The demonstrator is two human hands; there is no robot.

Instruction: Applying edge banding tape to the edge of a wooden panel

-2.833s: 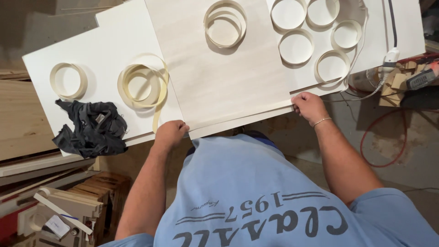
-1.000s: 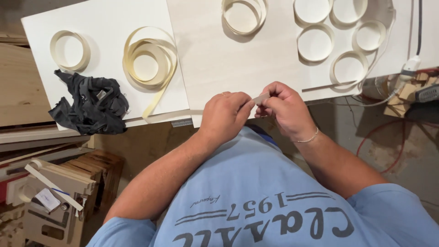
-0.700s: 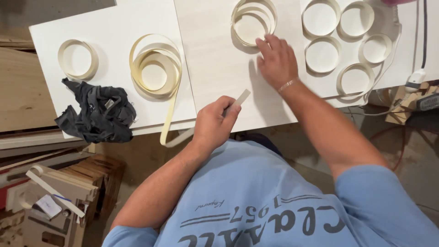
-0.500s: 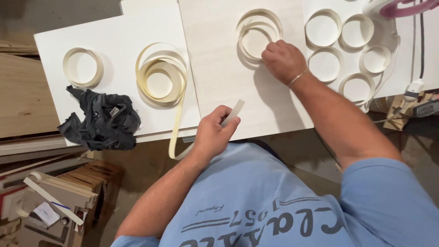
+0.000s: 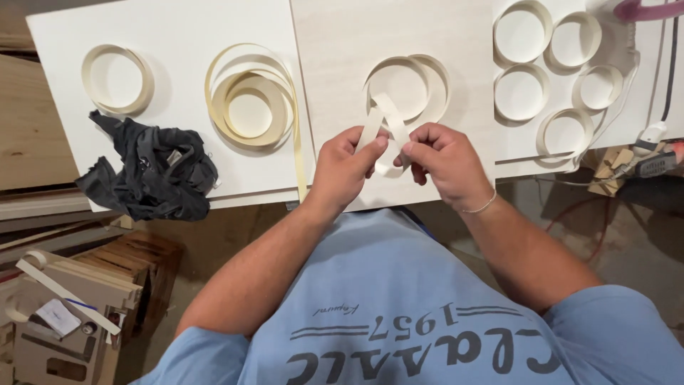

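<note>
My left hand and my right hand meet over the near edge of a pale wood-grain panel. Both pinch the loose end of a cream edge-banding strip, which crosses over itself between my fingers. The strip runs up into its loose coil lying on the panel just beyond my hands.
A white board on the left carries a small cream coil, a larger unwinding coil with a tail hanging over the edge, and a crumpled black cloth. Several small coils lie at the right, near cables. Wooden offcuts lie below left.
My right hand reached out to the coil on the panel, then came back with its strip. Both hands now hold the strip together at the near edge.
</note>
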